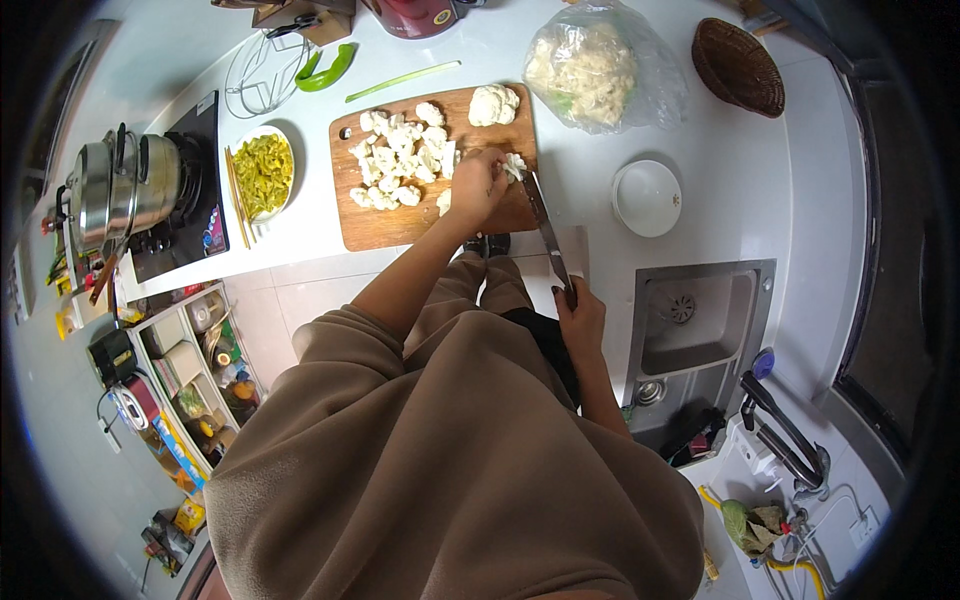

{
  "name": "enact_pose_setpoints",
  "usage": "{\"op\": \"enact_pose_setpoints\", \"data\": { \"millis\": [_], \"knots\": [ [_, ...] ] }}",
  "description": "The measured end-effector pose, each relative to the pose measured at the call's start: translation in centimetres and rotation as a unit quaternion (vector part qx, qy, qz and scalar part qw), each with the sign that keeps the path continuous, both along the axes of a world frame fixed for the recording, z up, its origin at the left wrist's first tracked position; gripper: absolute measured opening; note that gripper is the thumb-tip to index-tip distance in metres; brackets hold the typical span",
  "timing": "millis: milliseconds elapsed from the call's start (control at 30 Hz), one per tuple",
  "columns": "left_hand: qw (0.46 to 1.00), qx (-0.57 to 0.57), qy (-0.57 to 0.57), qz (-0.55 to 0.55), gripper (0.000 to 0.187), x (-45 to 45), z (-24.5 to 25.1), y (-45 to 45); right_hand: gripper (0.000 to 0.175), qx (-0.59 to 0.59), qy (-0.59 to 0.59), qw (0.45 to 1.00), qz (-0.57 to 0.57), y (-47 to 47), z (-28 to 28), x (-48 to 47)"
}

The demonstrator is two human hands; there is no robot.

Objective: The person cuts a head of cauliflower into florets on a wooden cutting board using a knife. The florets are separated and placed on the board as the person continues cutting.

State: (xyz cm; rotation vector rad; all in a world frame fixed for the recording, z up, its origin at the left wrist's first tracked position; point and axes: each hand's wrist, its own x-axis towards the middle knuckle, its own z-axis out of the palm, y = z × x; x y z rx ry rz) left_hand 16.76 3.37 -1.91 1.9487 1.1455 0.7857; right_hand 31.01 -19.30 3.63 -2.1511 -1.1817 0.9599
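My left hand (478, 187) pinches a small cauliflower floret (514, 167) near the right edge of a wooden cutting board (435, 234). In my right hand (583, 319) is the handle of a kitchen knife (550, 236). Its blade tip reaches the board's right edge, close beside the floret. Many cut cauliflower florets (401, 142) are spread over the board's left and middle. One larger cauliflower chunk (494, 105) sits at the far right corner. Part of another piece (444, 201) shows by my left wrist. Beyond the board lies a bagged cauliflower (589, 71).
White bowls (649, 199) stand right of the board, above a steel sink (694, 322). On the left are a bowl of yellow-green food (261, 176), chopsticks (238, 199) and a steel pot (124, 184) on the stove. A green pepper (327, 71), green stalk (403, 81) and wicker basket (731, 64) lie farther back.
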Motion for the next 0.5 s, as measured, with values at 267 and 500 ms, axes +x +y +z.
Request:
{"op": "enact_pose_setpoints", "data": {
  "millis": [267,500],
  "knots": [
    [1.0,0.0,0.013,0.007,0.018,0.0,0.0,0.0,0.025,-0.011,-0.026,1.0,0.006,0.5,0.0,-0.3],
    [1.0,-0.027,0.013,-0.001,0.019,-0.1,-0.1,0.0,0.022,-0.058,-0.048,0.996,0.038,1.8,1.6,0.0]
  ]
}}
